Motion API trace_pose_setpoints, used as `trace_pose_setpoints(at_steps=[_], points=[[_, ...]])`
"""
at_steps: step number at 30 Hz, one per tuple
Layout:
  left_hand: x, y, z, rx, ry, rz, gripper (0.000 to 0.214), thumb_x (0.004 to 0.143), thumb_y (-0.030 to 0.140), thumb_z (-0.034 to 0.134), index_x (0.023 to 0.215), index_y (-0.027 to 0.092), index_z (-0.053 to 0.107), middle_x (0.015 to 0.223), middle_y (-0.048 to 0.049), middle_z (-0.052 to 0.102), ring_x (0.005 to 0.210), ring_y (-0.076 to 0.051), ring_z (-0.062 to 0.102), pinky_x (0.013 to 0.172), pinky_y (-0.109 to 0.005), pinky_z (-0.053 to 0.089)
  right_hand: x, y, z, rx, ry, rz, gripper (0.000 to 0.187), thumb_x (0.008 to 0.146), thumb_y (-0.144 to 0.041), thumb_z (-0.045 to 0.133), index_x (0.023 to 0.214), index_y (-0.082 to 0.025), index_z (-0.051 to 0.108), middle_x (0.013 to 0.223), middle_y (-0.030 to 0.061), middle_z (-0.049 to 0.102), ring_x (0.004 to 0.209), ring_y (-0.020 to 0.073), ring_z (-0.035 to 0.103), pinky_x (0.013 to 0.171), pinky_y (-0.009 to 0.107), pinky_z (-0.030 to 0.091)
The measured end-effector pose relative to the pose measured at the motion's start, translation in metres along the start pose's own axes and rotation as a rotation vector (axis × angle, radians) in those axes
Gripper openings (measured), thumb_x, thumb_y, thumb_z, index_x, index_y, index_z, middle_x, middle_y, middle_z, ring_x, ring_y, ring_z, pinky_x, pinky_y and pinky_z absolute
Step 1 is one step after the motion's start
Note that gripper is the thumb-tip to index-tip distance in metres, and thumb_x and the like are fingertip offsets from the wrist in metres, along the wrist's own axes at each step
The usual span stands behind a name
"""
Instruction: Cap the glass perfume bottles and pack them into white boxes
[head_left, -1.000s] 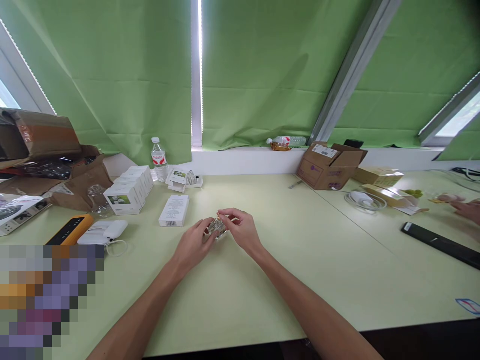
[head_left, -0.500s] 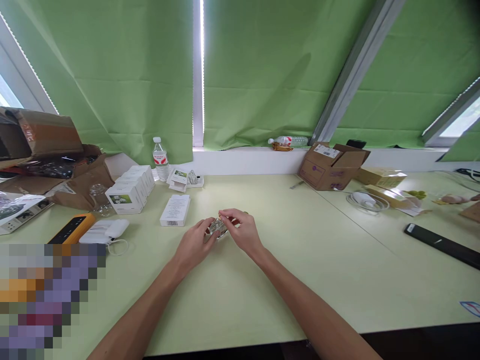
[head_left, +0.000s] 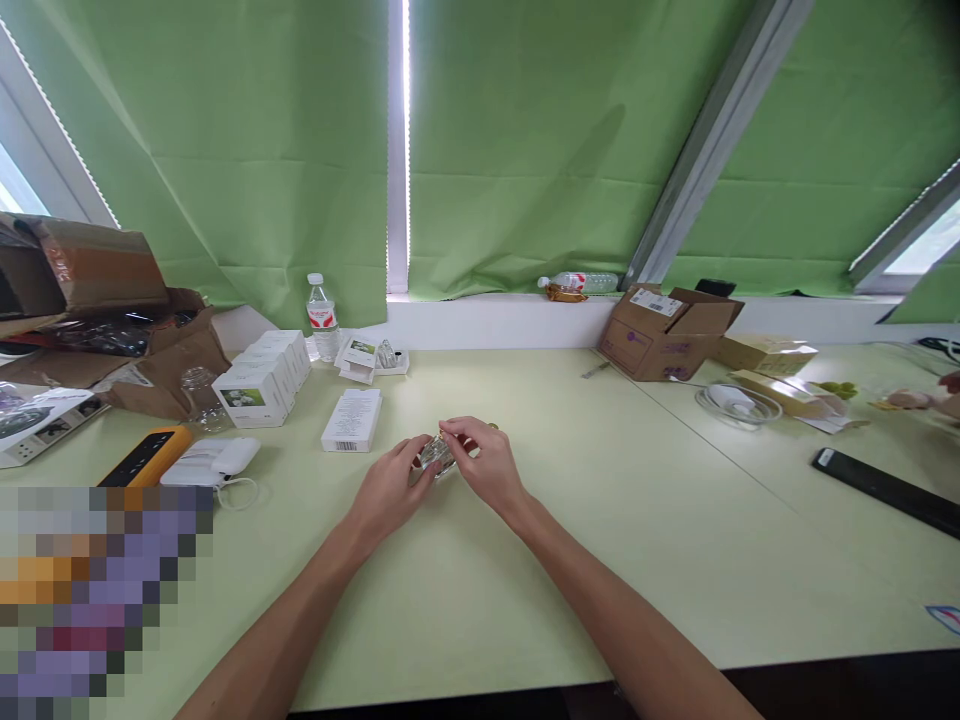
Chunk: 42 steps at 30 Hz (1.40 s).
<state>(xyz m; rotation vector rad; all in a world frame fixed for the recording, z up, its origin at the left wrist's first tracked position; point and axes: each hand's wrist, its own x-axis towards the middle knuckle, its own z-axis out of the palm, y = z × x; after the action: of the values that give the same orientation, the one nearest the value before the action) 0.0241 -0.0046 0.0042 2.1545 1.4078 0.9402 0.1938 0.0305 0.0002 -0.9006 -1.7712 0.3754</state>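
Over the middle of the table, my left hand [head_left: 394, 485] is closed around a small clear glass bottle [head_left: 436, 455], holding it tilted. My right hand [head_left: 487, 465] pinches the bottle's gold-coloured top with thumb and fingertips. A speck of gold [head_left: 493, 426] shows at the far side of the right hand; its kind is too small to tell. Left of the hands lies a closed white carton [head_left: 352, 421]. Behind it, an opened white box [head_left: 358, 358] stands beside a white tray [head_left: 394, 366] with a clear glass piece [head_left: 386, 352] in it.
A row of white boxes [head_left: 259, 385] and a water bottle [head_left: 322, 318] stand to the left, with an orange-black device [head_left: 145, 455] nearer. Cardboard boxes [head_left: 94, 270] fill the far left. At right are a brown carton [head_left: 660, 335], a coiled cable [head_left: 739, 403] and a black bar [head_left: 889, 490].
The view has shifted very slightly. Both hands keep their hold on the glass bottle in nearly the same place. Part of another hand shows more at the far right edge.
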Motion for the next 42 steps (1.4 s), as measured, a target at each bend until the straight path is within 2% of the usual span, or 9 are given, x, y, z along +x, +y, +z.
trace_pose_setpoints(at_steps=[10,21,31,34,38,42], points=[[0.0,0.0,0.0,0.015,-0.015,0.003,0.028,0.093,0.038,0.042,0.115,0.025,0.054,0.1,-0.0052,0.063,0.082,-0.018,0.06,0.068,-0.028,0.047,0.0,-0.001,-0.001,-0.005,-0.004,0.0,0.017,0.088,-0.023,0.053,0.096,-0.023,0.069,0.096,0.0042,0.071,0.075,0.0159,0.065,0.061,0.029,0.056],[0.0,0.0,0.0,0.02,-0.008,0.008,0.03,0.092,0.037,0.042,0.116,0.025,0.054,0.099,-0.0054,0.063,0.081,-0.018,0.06,0.068,-0.028,0.047,0.0,-0.009,-0.001,-0.208,-0.02,-0.091,0.018,0.09,-0.019,0.05,0.096,-0.022,0.066,0.095,0.0049,0.07,0.076,0.0165,0.064,0.063,0.029,0.054],[0.0,0.0,0.0,0.013,-0.015,0.011,0.029,0.092,0.036,0.041,0.115,0.024,0.054,0.099,-0.0063,0.063,0.08,-0.018,0.06,0.068,-0.029,0.047,0.003,-0.009,0.0,-0.262,0.002,-0.08,0.014,0.089,-0.021,0.052,0.085,-0.022,0.065,0.077,0.0034,0.066,0.072,0.0167,0.06,0.061,0.028,0.051],[0.0,0.002,0.0,0.011,-0.012,0.011,0.029,0.092,0.037,0.041,0.114,0.024,0.054,0.099,-0.0062,0.063,0.08,-0.018,0.06,0.068,-0.029,0.047,0.003,-0.011,0.0,-0.259,0.011,-0.094,0.013,0.088,-0.019,0.053,0.082,-0.022,0.064,0.08,0.0039,0.067,0.079,0.0185,0.06,0.064,0.03,0.052],[0.0,0.002,0.0,-0.002,-0.008,0.01,0.029,0.092,0.037,0.042,0.115,0.024,0.054,0.1,-0.0058,0.063,0.08,-0.018,0.06,0.069,-0.029,0.047,0.004,-0.013,-0.001,-0.242,0.04,-0.129,0.014,0.088,-0.017,0.053,0.081,-0.022,0.063,0.1,0.0057,0.069,0.094,0.0208,0.059,0.073,0.034,0.052],[0.0,0.001,0.0,-0.008,-0.008,0.005,0.029,0.092,0.037,0.042,0.115,0.024,0.054,0.1,-0.0061,0.063,0.08,-0.018,0.06,0.069,-0.029,0.047,0.005,-0.012,0.0,-0.179,0.047,-0.115,0.014,0.086,-0.016,0.054,0.081,-0.023,0.064,0.089,0.0053,0.069,0.087,0.0207,0.061,0.074,0.036,0.052]])
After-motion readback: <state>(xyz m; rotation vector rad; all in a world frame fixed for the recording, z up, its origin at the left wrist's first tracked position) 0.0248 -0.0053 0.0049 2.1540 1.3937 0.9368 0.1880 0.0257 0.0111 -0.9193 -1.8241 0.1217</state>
